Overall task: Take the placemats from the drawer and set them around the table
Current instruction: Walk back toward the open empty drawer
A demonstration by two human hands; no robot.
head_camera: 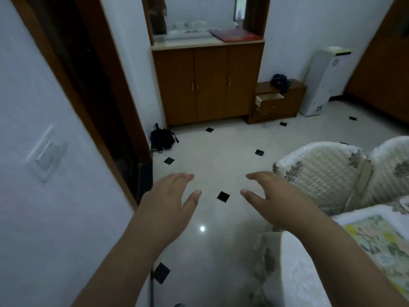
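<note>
A: While both arms stretched out over the tiled floor, the left hand and the right hand hung palm-down, fingers straight and loose, gripping nothing.

B: And they were apart, with one of the floor's black diamond insets showing in the gap between the thumbs.

A: Right. At the far wall, the low wooden drawer chest stood in the space between the tall three-door cabinet and the white floral-printed appliance.

B: Its top drawer was pulled out, pale inside. I couldn't tell what lay in it from there.

A: A dark bundle sat on the chest's top, toward its back edge.

B: Placemats? One floral placemat lay on the white-clothed table at the right, close to the table's near edge.

A: Two chairs with quilted cream covers stood pushed up against the table's far side.

B: Over at the left, a dark backpack rested on the floor, just beside the doorway's wooden frame, and a wall switch sat on the white wall.
</note>
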